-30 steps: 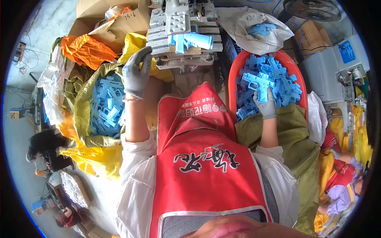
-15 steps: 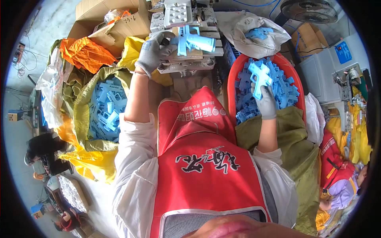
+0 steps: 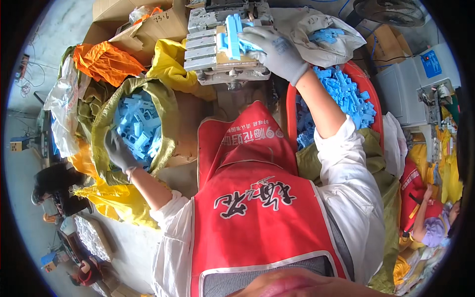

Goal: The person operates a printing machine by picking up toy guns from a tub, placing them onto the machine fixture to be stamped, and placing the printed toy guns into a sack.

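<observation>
Closest to the wearer, a red apron (image 3: 262,232) spread between the two forearms. The left hand (image 3: 120,152), in a grey glove, was open, its fingers loosely extended inside the near left part of an olive woven sack (image 3: 168,106). Light-blue plastic parts (image 3: 136,123) filled the sack just beside those fingers. Beneath the right forearm stood a red tub (image 3: 379,109), heaped with more blue pieces (image 3: 346,91).

Farther out, the right hand (image 3: 277,52), also gloved in grey, had its fingers closed over the grip of a light-blue toy pistol (image 3: 232,37). The pistol's long upper part lay just left of those fingers, over the slatted metal machine bed (image 3: 200,52). Right of that hand sat a white sack (image 3: 341,52) with blue pieces in its mouth. Well beyond it, toward the upper right, was a dark fan (image 3: 391,12).
</observation>
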`<move>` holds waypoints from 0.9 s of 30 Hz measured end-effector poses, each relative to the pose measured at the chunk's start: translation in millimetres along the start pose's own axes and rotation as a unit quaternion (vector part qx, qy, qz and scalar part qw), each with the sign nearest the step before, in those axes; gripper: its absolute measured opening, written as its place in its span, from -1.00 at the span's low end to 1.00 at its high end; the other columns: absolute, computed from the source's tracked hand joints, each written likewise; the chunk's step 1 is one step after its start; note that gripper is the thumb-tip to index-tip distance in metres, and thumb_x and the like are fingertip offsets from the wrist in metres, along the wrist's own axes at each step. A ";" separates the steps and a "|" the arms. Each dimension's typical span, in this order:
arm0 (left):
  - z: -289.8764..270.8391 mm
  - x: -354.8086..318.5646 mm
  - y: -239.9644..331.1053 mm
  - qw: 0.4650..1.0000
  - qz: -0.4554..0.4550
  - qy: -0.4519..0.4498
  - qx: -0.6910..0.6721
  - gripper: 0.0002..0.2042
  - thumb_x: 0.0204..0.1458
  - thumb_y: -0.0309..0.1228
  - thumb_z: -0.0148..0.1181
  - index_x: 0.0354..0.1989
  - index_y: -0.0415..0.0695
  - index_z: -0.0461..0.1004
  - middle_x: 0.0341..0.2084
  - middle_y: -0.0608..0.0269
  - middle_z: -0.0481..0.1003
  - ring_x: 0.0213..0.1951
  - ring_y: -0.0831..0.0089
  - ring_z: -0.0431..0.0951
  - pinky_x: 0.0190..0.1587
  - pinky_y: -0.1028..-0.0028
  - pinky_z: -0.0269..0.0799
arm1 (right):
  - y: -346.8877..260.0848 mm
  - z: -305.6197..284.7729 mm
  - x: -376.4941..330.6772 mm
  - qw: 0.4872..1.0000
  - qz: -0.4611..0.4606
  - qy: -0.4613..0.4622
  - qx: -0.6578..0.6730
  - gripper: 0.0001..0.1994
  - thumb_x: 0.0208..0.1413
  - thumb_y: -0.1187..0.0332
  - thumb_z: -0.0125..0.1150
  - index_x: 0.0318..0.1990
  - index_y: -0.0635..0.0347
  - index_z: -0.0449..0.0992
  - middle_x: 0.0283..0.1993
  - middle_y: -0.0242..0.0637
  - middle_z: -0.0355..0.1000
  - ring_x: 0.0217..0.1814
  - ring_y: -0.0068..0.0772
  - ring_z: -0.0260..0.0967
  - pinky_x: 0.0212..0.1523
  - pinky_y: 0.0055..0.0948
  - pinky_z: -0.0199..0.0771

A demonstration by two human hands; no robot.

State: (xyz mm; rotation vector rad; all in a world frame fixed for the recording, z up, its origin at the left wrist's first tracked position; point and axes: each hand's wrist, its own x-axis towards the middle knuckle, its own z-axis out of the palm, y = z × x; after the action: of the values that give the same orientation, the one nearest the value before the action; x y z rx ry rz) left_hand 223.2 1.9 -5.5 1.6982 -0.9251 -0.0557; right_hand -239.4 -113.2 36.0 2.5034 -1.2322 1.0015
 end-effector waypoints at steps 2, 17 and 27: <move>-14.3 -6.0 -9.0 1.000 -0.002 -0.001 0.013 -0.68 0.13 -0.27 0.13 -0.03 -0.19 0.48 -0.10 0.18 0.51 -0.12 0.41 0.52 -0.06 0.47 0.43 | -5.3 0.4 3.5 1.000 -0.009 -0.019 -0.010 -0.59 0.03 0.22 0.19 0.09 -0.16 0.43 0.12 -0.34 0.37 0.10 -0.19 0.33 0.13 -0.26 0.31; 64.0 -44.4 29.8 0.974 0.101 -0.192 -0.072 -0.75 0.18 -0.38 0.06 -0.06 -0.25 0.49 -0.17 0.20 0.55 -0.17 0.43 0.54 -0.09 0.51 0.44 | 102.8 -62.0 -223.0 0.934 0.307 -0.182 -0.030 -0.67 0.14 0.16 -0.02 0.01 0.03 0.44 -0.11 -0.13 0.48 -0.03 -0.06 0.41 -0.08 -0.15 0.40; 85.2 -65.5 44.3 0.950 0.153 -0.270 -0.013 -0.78 0.16 -0.47 0.04 -0.10 -0.30 0.50 -0.20 0.23 0.56 -0.19 0.50 0.51 -0.07 0.50 0.41 | 113.6 11.2 -369.0 0.769 0.422 -0.438 -0.199 -0.66 0.10 0.32 -0.08 0.05 -0.02 0.41 0.14 -0.38 0.33 0.25 -0.21 0.20 0.14 -0.11 0.28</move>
State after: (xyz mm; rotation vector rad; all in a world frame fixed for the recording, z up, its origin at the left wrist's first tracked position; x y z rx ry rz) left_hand 113.1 -29.4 -25.6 1.5186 -1.5809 -0.3371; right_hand -478.7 44.2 -223.1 2.0026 -2.5931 -0.5154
